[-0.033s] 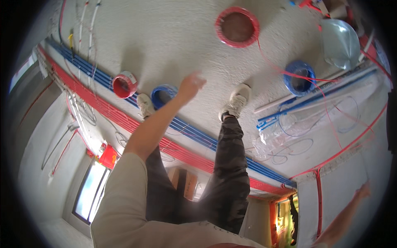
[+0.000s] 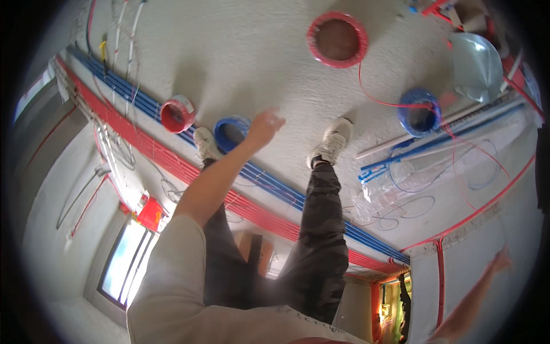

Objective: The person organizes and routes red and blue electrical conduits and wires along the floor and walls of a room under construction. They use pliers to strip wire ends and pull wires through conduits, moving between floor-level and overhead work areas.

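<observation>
My left hand point(image 2: 264, 131) is held out over the floor, near a blue coil of wire point(image 2: 230, 133) by my left shoe. Its fingers are smeared and I cannot see whether they hold anything. Far out to the right, my right hand point(image 2: 499, 261) looks closed, with a thin faint strand running up from it. What it grips is too blurred to name. A red wire point(image 2: 381, 103) leads from a large red coil point(image 2: 338, 40) to a second blue coil point(image 2: 420, 112), where loose red strands loop on toward the right wall.
A small red coil point(image 2: 177, 114) stands beside rows of blue pipes point(image 2: 275, 186) and red pipes point(image 2: 154, 150) crossing the floor under my legs. Right lie long pipes in clear plastic point(image 2: 401, 178) and a shiny round sheet point(image 2: 476, 67). A cardboard box point(image 2: 264, 256) sits behind my legs.
The red wires by the right blue coil have dropped and slackened from a raised, spread position. My right hand has shifted slightly left in view; my left hand stays nearly in place.
</observation>
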A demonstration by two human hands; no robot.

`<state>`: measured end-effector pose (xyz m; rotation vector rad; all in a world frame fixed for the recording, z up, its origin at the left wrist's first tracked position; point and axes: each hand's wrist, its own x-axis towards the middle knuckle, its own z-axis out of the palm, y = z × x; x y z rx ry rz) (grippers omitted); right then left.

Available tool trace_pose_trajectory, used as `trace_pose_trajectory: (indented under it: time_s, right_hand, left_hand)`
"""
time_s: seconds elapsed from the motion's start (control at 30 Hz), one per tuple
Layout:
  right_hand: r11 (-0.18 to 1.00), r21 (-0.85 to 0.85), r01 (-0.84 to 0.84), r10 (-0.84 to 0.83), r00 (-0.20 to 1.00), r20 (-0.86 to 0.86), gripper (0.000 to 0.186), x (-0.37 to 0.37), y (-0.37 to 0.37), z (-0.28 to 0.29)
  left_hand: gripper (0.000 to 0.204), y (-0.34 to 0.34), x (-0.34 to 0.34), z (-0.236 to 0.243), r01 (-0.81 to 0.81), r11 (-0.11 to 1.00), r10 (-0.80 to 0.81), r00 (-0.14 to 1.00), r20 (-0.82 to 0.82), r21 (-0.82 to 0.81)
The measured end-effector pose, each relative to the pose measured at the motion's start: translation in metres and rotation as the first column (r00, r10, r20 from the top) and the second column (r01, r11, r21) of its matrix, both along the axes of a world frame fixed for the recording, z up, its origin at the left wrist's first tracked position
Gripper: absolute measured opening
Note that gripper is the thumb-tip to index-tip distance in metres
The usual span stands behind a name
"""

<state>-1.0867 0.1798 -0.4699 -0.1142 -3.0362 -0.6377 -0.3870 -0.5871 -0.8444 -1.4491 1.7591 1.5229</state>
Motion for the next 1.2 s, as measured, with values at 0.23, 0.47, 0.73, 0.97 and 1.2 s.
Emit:
trace_pose_trajectory:
  time_s: [0.23, 0.47, 0.73, 0.97, 1.2]
  right_hand:
    - [0.666, -0.742, 0.076, 0.625, 0.486, 0.611, 0.051, 0.402, -0.406, -0.327]
    - [0.78, -0.616, 0.108, 0.568, 0.29, 0.77, 0.074, 0.698, -0.667, -0.428]
    - [0.886, -0.353, 0.3, 0.372, -0.005, 0.928, 0.023, 0.817, -0.74, -0.42]
    - [0.345, -0.263, 0.901, 0.562, 0.026, 0.827, 0.037, 0.887, -0.814, -0.276]
    - [0.752, -0.622, -0.218, 0.65, 0.092, 0.754, 0.027, 0.924, -0.806, -0.157]
  left_hand:
    - [0.035, -0.04, 0.198, 0.049, 0.377, 0.923, -0.339, 0.894, 0.293, -0.083]
    - [0.032, -0.154, 0.419, -0.024, -0.081, 0.923, 0.307, 0.744, 0.594, -0.375]
    - [0.022, -0.134, 0.398, -0.079, -0.622, 0.609, 0.759, 0.638, -0.133, 0.493]
    - [0.023, -0.106, 0.319, 0.045, -0.685, 0.125, 0.893, 0.393, 0.219, 0.718]
    - [0.045, -0.148, 0.363, 0.222, -0.206, 0.948, 0.171, 0.973, -0.158, -0.243]
